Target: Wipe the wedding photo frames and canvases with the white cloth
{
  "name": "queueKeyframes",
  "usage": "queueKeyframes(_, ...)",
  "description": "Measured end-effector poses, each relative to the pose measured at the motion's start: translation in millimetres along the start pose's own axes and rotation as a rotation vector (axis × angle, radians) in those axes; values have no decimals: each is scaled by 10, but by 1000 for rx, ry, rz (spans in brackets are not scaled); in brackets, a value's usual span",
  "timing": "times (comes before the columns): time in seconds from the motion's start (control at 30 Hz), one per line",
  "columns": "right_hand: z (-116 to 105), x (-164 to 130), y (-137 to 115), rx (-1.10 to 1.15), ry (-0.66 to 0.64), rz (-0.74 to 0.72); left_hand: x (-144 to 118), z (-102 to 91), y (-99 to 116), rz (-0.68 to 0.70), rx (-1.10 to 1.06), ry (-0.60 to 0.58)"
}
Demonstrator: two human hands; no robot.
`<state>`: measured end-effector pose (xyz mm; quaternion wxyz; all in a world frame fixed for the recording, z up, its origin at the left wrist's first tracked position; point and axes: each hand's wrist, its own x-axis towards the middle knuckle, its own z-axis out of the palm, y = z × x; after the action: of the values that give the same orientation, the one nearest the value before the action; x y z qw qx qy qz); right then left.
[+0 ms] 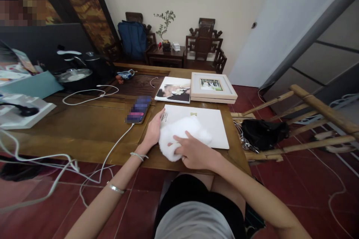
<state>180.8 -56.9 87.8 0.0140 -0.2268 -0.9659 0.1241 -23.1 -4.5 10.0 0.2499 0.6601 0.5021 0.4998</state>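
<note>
Seated person, both hands over a white board (207, 123) lying flat near the front edge of the wooden worktop (84, 127). Right hand (195, 153) curled down onto a white cloth (182, 134), fingers pressing its near side; the cloth is bunched and sits on the board's near left corner, overhanging it toward the worktop edge. Left hand (154, 130) flat and open, palm on the board's left edge, thumb side touching the cloth; it holds nothing. Bracelets on the left wrist and forearm. Just left of the board: a phone (138, 109), face up, with a white cable (117, 145) running from it over the worktop edge to the floor. Behind the board: a photo print (174, 89) and, beside that to the right, a framed picture (213, 86) stacked on another frame. Far left of the board: a kettle (95, 63), a lidded pot (74, 76) and more loose white cable. Right of the board, off the worktop: a bamboo rack (308, 119) with a black bag (263, 132) on it.
</note>
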Motion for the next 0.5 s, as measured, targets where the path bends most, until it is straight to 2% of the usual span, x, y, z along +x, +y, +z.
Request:
queueKeyframes(0.13,-86,-77,192,-36,21,241,-18,19,-21,96,228,-98)
queueKeyframes(0.27,-133,172,525,-64,72,450,0,45,-86,115,318,-158)
queueKeyframes(0.37,-172,498,705,-58,113,501,10,52,-108,129,341,-158)
queueKeyframes(0.5,-225,942,756,-12,116,473,12,50,-97,130,365,-138)
